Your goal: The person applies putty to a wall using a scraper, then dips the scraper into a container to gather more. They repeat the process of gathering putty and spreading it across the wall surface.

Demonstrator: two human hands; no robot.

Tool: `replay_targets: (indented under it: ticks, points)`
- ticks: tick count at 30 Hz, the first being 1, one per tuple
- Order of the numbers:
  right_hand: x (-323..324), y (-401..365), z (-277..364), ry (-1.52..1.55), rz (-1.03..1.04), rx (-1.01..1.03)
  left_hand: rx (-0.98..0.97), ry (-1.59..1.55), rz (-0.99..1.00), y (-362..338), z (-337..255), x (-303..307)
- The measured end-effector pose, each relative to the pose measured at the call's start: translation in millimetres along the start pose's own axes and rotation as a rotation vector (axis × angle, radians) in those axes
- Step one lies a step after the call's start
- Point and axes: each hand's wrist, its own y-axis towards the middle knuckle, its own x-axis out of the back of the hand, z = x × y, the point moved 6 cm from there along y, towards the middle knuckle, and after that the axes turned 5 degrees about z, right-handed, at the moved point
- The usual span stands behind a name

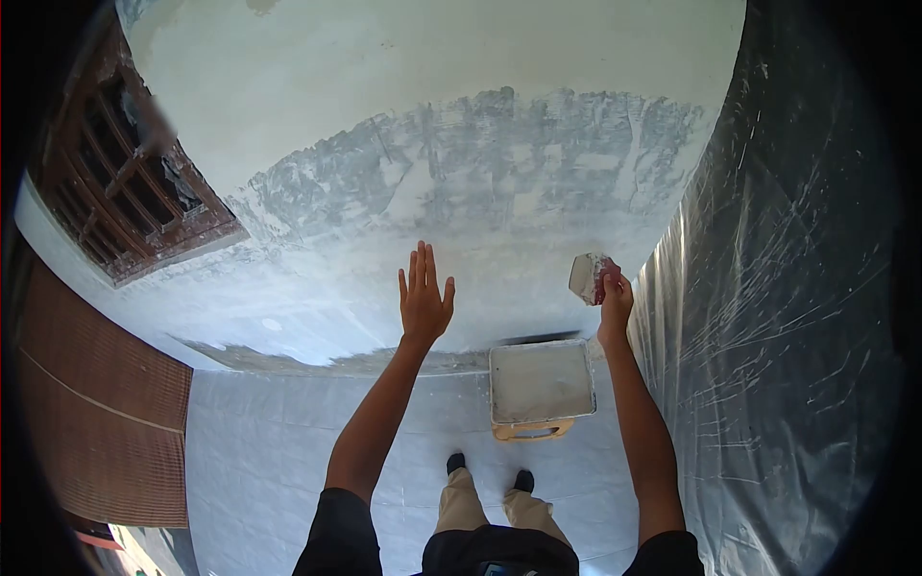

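Flat and empty, my left hand (424, 302) is stretched out in front of the wall (499, 259), fingers extended; whether it touches the surface I cannot tell. My right hand (616, 301) grips a putty scraper (589, 278) with a reddish handle and a wide blade smeared with pale paste. The wall's lower part is whitish, with a rough grey patch (480, 158) above and a smoother cream area higher up. Below and between my hands, a rectangular tray (542, 382) of pale paste rests on a yellowish stool (533, 431).
A brown wooden window frame (144, 192) with bars is at the upper left. Brown ribbed panels (106, 394) stand at the left. Splattered plastic sheeting (788, 317) hangs along the right. A bluish sheet (317, 451) covers the floor under my feet.
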Motion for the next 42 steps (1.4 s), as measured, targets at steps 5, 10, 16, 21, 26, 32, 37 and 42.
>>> replay_targets:
  ticks: [5, 10, 16, 21, 26, 32, 37, 42]
  points:
    - [45.7, -31.4, -110.0, -0.035, -0.015, -0.15, 0.091, -0.008, 0.224, -88.2, 19.3, -90.3]
    - [83.8, -76.4, -207.1, -0.195, 0.025, -0.311, 0.184, -0.083, 0.419, -178.8, 37.3, -163.2]
    - [133.5, -125.2, -309.2, -0.354, 0.041, -0.374, 0.304, -0.207, 0.601, -288.8, 55.5, -248.0]
    - [165.9, -137.2, -353.6, -0.678, 0.158, -0.262, 0.381, -0.34, 0.689, -357.6, 54.6, -297.3]
    - [167.0, -125.2, -347.2, -0.925, 0.321, -0.055, 0.43, -0.465, 0.7, -393.7, 46.0, -325.8]
    - [155.5, -134.9, -323.4, -1.273, 0.558, 0.391, 0.472, -0.538, 0.679, -406.0, 38.2, -344.8]
    - [160.2, -153.1, -316.2, -1.292, 0.759, 0.329, 0.468, -0.551, 0.665, -400.5, 32.8, -348.4]
    - [162.1, -147.3, -304.3, -1.282, 0.835, 0.313, 0.468, -0.558, 0.657, -394.3, 32.3, -349.4]
